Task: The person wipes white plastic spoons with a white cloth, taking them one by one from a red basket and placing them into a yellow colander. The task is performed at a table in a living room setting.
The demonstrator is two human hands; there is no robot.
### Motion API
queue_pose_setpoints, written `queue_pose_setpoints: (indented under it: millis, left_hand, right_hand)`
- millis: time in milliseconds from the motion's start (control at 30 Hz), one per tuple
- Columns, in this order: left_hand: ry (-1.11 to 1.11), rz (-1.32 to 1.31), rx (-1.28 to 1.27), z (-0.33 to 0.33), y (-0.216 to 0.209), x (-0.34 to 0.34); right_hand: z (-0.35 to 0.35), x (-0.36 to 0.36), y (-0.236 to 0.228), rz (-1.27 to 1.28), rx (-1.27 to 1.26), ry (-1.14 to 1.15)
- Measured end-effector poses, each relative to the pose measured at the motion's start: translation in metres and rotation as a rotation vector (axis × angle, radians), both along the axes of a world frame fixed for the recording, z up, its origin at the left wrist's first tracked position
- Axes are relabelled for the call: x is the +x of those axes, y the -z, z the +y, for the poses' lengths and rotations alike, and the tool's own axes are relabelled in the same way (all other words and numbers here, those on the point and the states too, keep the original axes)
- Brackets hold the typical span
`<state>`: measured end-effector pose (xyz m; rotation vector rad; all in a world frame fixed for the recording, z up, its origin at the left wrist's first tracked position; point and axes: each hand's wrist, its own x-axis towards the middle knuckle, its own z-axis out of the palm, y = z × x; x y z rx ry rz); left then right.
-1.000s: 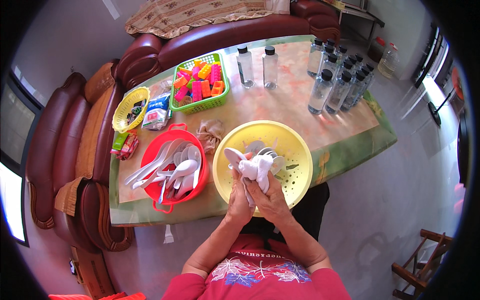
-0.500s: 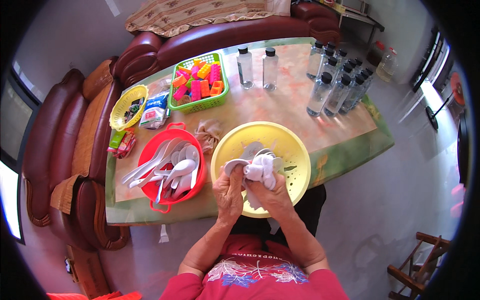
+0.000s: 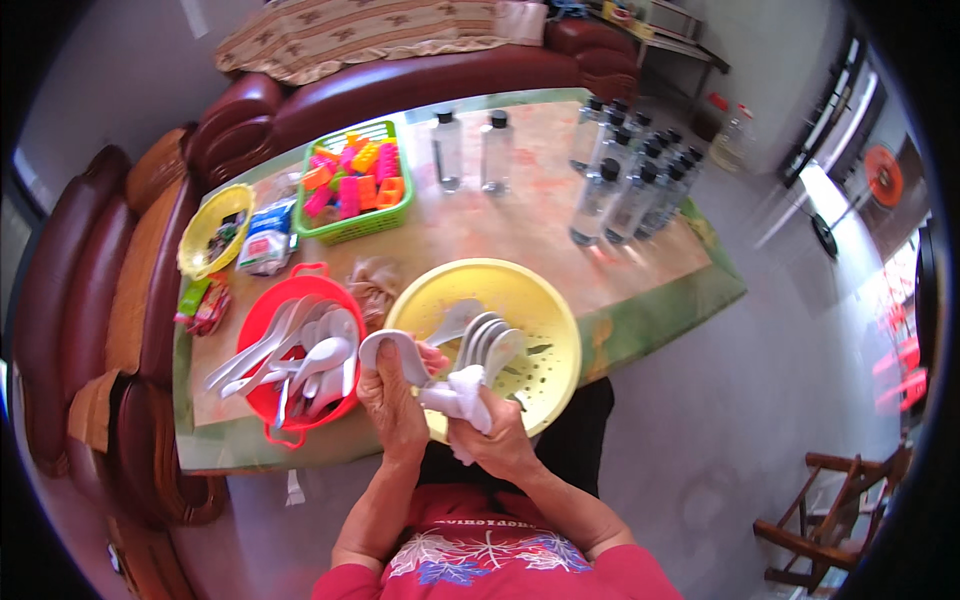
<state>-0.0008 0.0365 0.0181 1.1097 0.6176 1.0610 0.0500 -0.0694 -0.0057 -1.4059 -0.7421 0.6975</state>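
Over the near side of a yellow colander (image 3: pixel 545 310), my left hand (image 3: pixel 395 415) grips a white soup spoon (image 3: pixel 402 352) by its bowl. My right hand (image 3: pixel 500 440) is closed on a bunched white cloth (image 3: pixel 466 394), which wraps the spoon's handle. Several white spoons (image 3: pixel 490 340) lie inside the colander behind my hands, some of them side by side. To the left stands a red basket (image 3: pixel 262 402) heaped with white spoons (image 3: pixel 320 355), their handles poking over its rim.
Behind the red basket are a green basket (image 3: pixel 360 228) of toy blocks, a yellow basket (image 3: pixel 190 250) of small items and plastic packets (image 3: pixel 268 238). A crumpled brown bag (image 3: pixel 373 285) sits between basket and colander. Several black-capped bottles (image 3: pixel 620 205) stand at the far right.
My hands have drawn apart and moved left, baring the spoon's bowl in my left hand. The cloth has slid down toward the handle. Spoons in the colander now show. The whole view has shifted.
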Motion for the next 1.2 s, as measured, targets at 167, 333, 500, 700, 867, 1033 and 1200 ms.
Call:
queue_pose_setpoints:
  millis: [167, 333, 500, 700, 867, 1033, 1200]
  left_hand:
    - [-0.039, 0.021, 0.207, 0.042, -0.003, -0.014]
    - [-0.355, 0.630, 0.653, 0.084, -0.003, -0.046]
    - [-0.444, 1.154, 0.802, 0.115, 0.023, -0.068]
    - [-0.390, 1.348, 0.853, 0.121, 0.033, -0.071]
    - [-0.445, 1.324, 0.862, 0.113, 0.032, -0.069]
    - [-0.290, 1.007, 0.988, 0.076, 0.007, -0.040]
    - [0.152, 1.017, 1.048, 0.031, 0.020, -0.002]
  right_hand:
    - [-0.008, 0.000, -0.010, 0.145, 0.027, 0.018]
    - [-0.005, 0.010, 0.005, 0.088, 0.045, 0.151]
    - [-0.007, 0.014, 0.007, 0.162, 0.072, 0.182]
    - [-0.011, 0.032, -0.001, 0.196, 0.094, 0.303]
    - [-0.010, 0.038, 0.000, 0.188, 0.217, 0.403]
    - [-0.015, 0.047, 0.011, 0.261, 0.234, 0.455]
    - [-0.018, 0.050, 0.017, 0.338, 0.301, 0.437]
